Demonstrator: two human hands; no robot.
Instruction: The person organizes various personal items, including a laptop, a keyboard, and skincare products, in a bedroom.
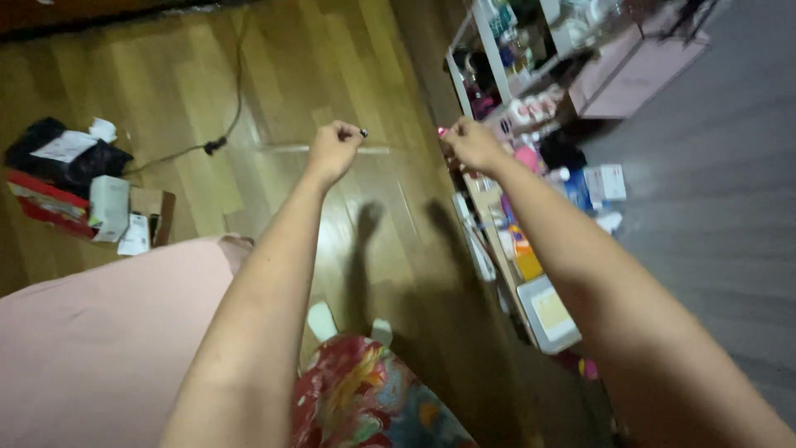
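Note:
Both my arms reach out over a wooden floor. My left hand (333,149) is closed around a small dark-tipped object (363,132) that sticks out past my fingers. Closed as well, my right hand (471,145) pinches a small pink object (442,131) at its fingertips. The two hands are level and a short gap apart. Blur hides what the small objects are.
A white shelf unit (489,50) full of bottles and small packages stands to the right. Boxes and a white tray (549,315) lie along its foot. At left are a red box (46,203), papers and a dark bag (62,153). A black cable (215,145) crosses the floor.

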